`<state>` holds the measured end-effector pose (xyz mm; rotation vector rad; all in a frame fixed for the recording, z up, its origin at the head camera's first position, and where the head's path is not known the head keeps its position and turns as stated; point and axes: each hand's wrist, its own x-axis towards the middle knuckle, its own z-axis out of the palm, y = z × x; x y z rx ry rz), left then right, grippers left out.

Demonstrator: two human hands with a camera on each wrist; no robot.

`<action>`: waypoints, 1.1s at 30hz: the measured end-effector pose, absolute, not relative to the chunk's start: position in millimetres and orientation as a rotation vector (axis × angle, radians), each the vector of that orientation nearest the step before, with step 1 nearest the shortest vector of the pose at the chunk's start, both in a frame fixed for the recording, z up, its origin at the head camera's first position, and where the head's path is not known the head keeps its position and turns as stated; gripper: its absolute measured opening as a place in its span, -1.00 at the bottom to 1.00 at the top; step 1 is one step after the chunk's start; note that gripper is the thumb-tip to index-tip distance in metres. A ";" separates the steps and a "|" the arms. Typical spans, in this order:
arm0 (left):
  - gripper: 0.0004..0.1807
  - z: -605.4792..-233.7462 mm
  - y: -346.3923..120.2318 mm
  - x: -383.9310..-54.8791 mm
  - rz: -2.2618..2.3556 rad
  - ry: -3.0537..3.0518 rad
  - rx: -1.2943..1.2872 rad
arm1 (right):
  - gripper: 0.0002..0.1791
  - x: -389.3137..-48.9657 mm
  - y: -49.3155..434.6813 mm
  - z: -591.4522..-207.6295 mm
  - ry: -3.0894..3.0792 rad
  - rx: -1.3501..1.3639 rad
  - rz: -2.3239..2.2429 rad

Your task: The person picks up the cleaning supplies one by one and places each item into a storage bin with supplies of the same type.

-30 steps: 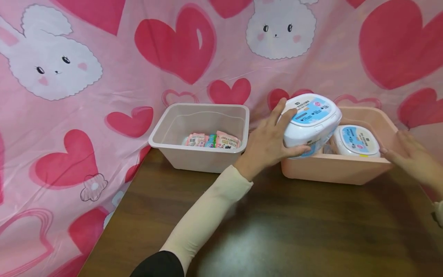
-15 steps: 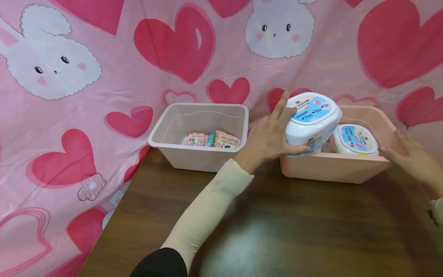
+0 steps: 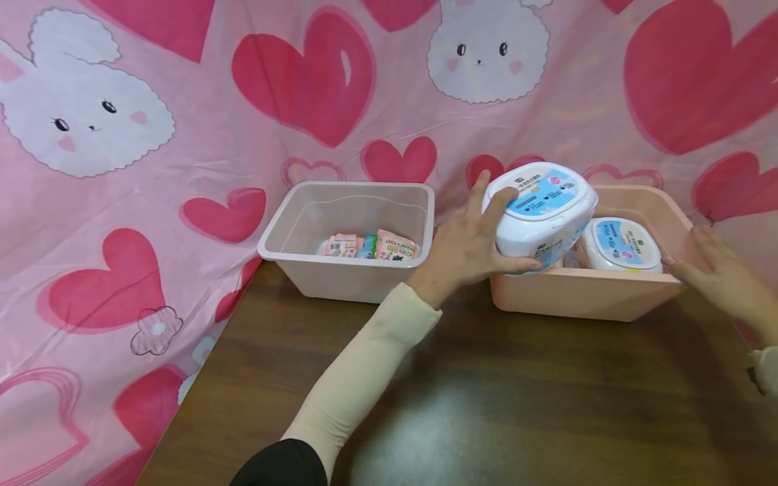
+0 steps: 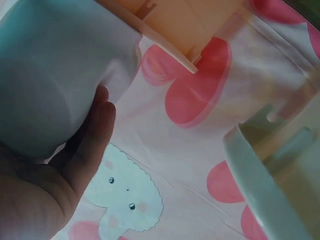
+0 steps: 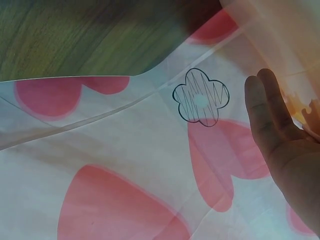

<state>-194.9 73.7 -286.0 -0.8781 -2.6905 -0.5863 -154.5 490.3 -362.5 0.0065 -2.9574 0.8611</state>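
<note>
In the head view my left hand (image 3: 463, 246) grips a white lidded tub (image 3: 541, 196) with a blue label, thumb at its front and fingers along its left side. The tub is tilted over the left part of the peach bin (image 3: 583, 297). Inside that bin sits a second white tub (image 3: 626, 246), also blue-labelled. My right hand (image 3: 729, 277) rests at the bin's right rim, the thumb over the edge, the fingers straight. In the left wrist view the held tub (image 4: 55, 75) looks grey in shadow. The right wrist view shows straight fingers (image 5: 259, 107) beside the bin wall.
Left of my left hand stands a greyish-pink bin (image 3: 346, 277) with several small packets (image 3: 377, 246) in it. Both bins stand on a dark wooden table (image 3: 486, 405). A pink heart-and-rabbit cloth (image 3: 243, 148) hangs behind.
Little differs. The left hand and the tub have shifted only slightly, the tub still tilted over the peach bin. The right hand stays at the rim.
</note>
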 end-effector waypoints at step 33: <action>0.00 -289.5 152.5 -213.4 -0.364 -2.690 -0.709 | 0.02 -158.0 494.4 -368.9 -2.917 -0.007 0.958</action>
